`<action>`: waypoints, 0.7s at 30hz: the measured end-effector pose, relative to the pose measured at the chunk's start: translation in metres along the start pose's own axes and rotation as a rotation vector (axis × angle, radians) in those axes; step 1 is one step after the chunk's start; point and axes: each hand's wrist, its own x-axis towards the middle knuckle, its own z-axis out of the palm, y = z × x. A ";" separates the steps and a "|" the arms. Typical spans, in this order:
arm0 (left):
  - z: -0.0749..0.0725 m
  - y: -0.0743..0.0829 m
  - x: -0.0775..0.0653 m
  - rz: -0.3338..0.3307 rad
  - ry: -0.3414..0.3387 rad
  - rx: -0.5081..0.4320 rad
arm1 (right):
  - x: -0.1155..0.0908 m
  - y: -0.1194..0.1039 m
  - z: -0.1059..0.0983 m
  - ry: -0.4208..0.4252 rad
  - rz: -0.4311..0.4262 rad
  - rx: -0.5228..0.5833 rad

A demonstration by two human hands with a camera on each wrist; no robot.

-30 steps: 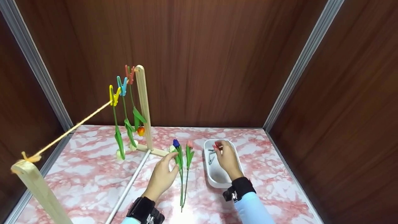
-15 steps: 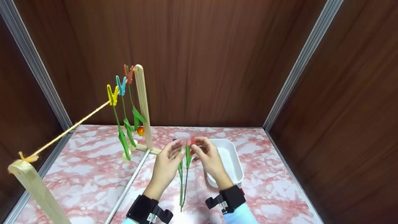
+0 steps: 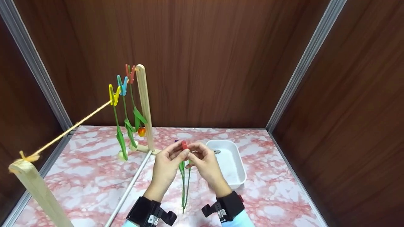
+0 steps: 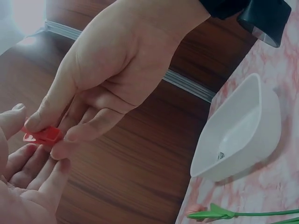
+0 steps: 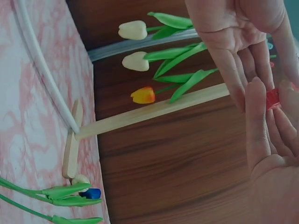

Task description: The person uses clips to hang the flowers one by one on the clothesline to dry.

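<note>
Both hands meet over the tulips in the head view, at a small red clothespin. My right hand pinches it, its thumb lying on the clothespin in the left wrist view. My left hand has its thumb and fingertips on the clothespin's other end. Beneath the hands lie tulips with green stems, their heads largely hidden in the head view. A blue tulip head and a pale one beside it show in the right wrist view.
A white tub with a grey clip stands to the right. At left, a cord between wooden posts bears tulips hung by yellow, blue and red clothespins. A white bar joins the rack's base.
My right hand has come out of the tub and moved left with the red clothespin. My left hand has risen slightly and closed its fingers at the clothespin.
</note>
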 end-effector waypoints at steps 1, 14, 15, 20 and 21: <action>0.000 0.000 0.000 -0.004 0.008 -0.007 | -0.001 0.000 0.000 -0.001 0.001 0.009; -0.003 -0.002 0.001 -0.070 0.107 -0.081 | -0.006 0.006 0.004 0.047 0.057 0.052; -0.003 -0.002 0.002 -0.072 0.104 -0.085 | -0.006 0.006 0.004 0.053 0.065 0.052; -0.004 -0.003 0.002 -0.084 0.098 -0.130 | -0.007 0.008 0.006 0.048 0.075 0.050; -0.005 -0.002 0.002 -0.088 0.094 -0.136 | -0.007 0.008 0.006 0.044 0.076 0.047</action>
